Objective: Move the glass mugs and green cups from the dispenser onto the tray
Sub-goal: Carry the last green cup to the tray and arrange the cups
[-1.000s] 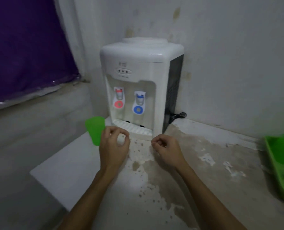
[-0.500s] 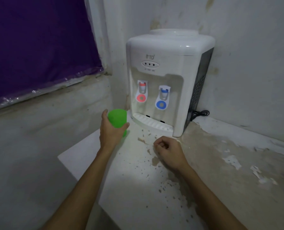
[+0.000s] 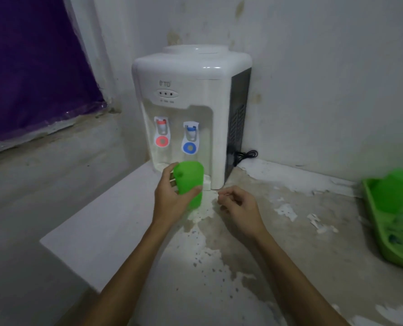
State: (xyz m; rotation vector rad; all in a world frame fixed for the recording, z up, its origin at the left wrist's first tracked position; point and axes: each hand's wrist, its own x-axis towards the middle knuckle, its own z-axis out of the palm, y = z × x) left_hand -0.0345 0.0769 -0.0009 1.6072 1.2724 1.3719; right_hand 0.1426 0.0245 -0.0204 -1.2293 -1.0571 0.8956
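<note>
One green cup sits in my left hand, held upside down just in front of the dispenser, below its blue tap. It is plain bright green plastic, smooth-walled, tapering toward the closed base that points up. My fingers wrap its left side and my thumb presses across its front. My right hand hovers just right of the cup, near the dispenser's front corner, loosely curled and holding nothing. Well to the right of the dispenser, at the counter's edge, lies the green tray with another green shape, blurred, standing in it.
</note>
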